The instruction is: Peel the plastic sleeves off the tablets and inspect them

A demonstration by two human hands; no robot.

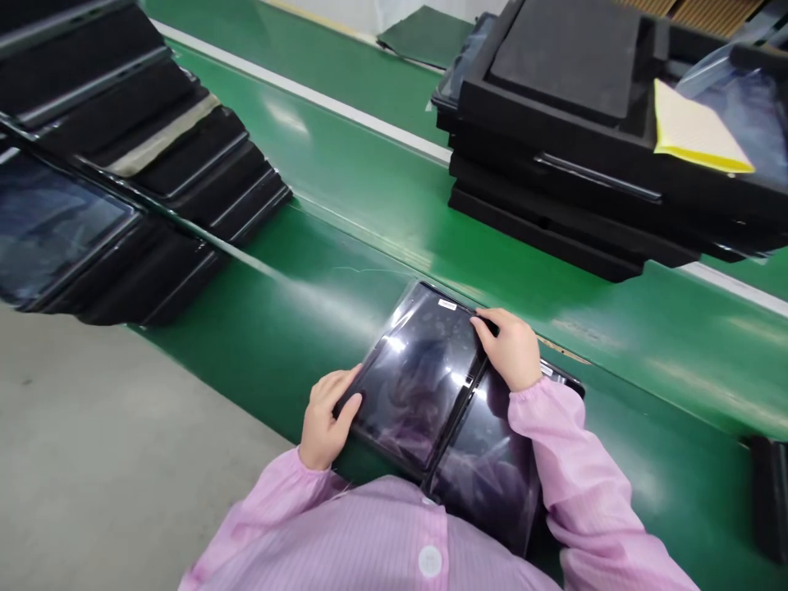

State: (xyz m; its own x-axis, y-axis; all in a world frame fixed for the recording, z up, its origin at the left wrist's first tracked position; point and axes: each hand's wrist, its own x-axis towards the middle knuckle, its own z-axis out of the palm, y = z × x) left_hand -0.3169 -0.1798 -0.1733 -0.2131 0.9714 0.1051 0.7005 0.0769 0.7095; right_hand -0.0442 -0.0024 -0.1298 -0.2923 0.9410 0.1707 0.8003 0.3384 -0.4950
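Observation:
Two flat, glossy black screen panels lie side by side on the green bench in front of me. The left screen panel (419, 369) has a small white label by its far edge and a clear film along its left side. My left hand (327, 417) grips its left edge, thumb on top and fingers along the side. At its far right corner, my right hand (510, 345) pinches the edge between thumb and fingers. The right screen panel (492, 451) is partly covered by my right forearm, and its near end runs down close to my body.
Black foam trays (123, 180) are stacked at the left, some holding film-covered panels. Another stack of black foam trays (554, 164) stands at the far right, with a yellow-edged pad (702, 131) on it. A dark sheet (424, 37) lies at the back. A black object (769, 497) sits at the right edge.

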